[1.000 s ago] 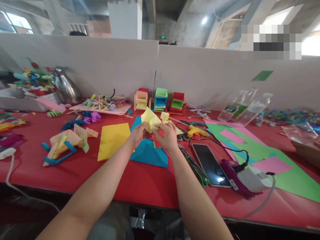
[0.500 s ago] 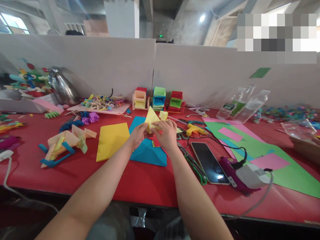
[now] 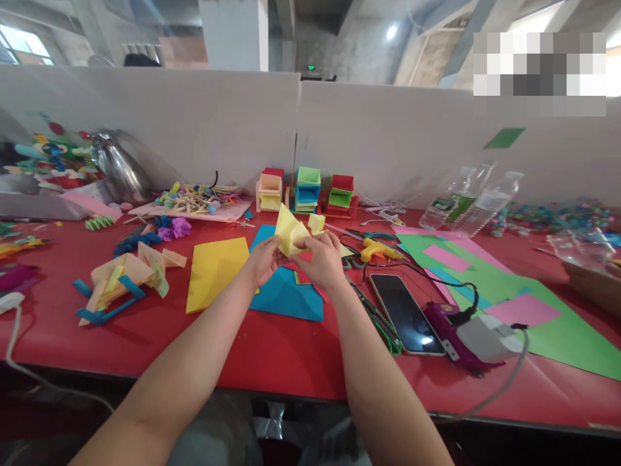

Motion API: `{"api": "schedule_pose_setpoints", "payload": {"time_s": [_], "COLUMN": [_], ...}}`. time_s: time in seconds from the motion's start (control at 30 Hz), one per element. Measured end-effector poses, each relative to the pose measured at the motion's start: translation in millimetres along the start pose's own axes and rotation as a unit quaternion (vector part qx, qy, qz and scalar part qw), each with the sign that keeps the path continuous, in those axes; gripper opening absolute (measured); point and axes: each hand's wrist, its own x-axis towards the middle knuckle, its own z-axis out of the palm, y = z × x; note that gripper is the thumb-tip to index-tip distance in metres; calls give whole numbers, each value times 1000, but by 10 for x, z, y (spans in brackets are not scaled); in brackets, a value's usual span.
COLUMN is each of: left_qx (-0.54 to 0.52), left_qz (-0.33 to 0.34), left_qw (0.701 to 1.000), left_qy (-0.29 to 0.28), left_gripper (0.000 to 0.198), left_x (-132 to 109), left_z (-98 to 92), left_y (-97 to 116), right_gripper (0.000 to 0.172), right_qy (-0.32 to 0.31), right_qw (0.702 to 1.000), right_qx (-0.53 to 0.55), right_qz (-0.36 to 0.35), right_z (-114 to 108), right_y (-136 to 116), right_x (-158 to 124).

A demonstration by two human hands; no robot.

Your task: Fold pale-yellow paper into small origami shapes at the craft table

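Observation:
A folded piece of pale yellow paper [image 3: 290,232] is held up between my two hands, with pointed flaps standing upward. My left hand [image 3: 264,260] pinches its left side, fingers closed. At its right lower edge, my right hand [image 3: 322,257] grips it between thumb and fingers. Under the hands lies a blue sheet [image 3: 286,298], with small red and green paper scraps [image 3: 305,277] on it. A folded yellow sheet [image 3: 217,275] rests just left of the blue one. Behind the right hand sits a small pale yellow paper piece [image 3: 316,224].
A phone [image 3: 406,317], a purple power strip [image 3: 451,333] and a yellow glue gun [image 3: 381,251] with its cord lie to the right. Small paper boxes [image 3: 308,188] stand at the divider. Clear bottles [image 3: 490,204] lean at back right. A peach paper model [image 3: 121,275] is at left.
The pale yellow paper has been turned and its flaps spread, so a second point shows on the right. My right fingers have shifted from across its front to its right edge.

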Motion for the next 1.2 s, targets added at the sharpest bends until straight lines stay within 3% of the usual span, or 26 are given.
{"api": "schedule_pose_setpoints", "payload": {"time_s": [0.3,0.93,1.2], "left_qx": [21,-17,-41], "left_qz": [-30,-158,-122], "left_qw": [999,981,985], "left_qy": [31,114,119], "left_gripper": [20,24,21], "left_x": [-8,-13,-24], "left_z": [-9,29,82], "left_y": [44,97,18], "right_gripper": [12,14,22], "right_qy": [-27,-45,-13], "right_qw": [999,996,999], "right_qx": [17,-36,-36], "right_qz": [-8,-75,-32], "right_z": [27,35,58], "right_y": [-20,60,55], "right_x": [-2,2,2]}}
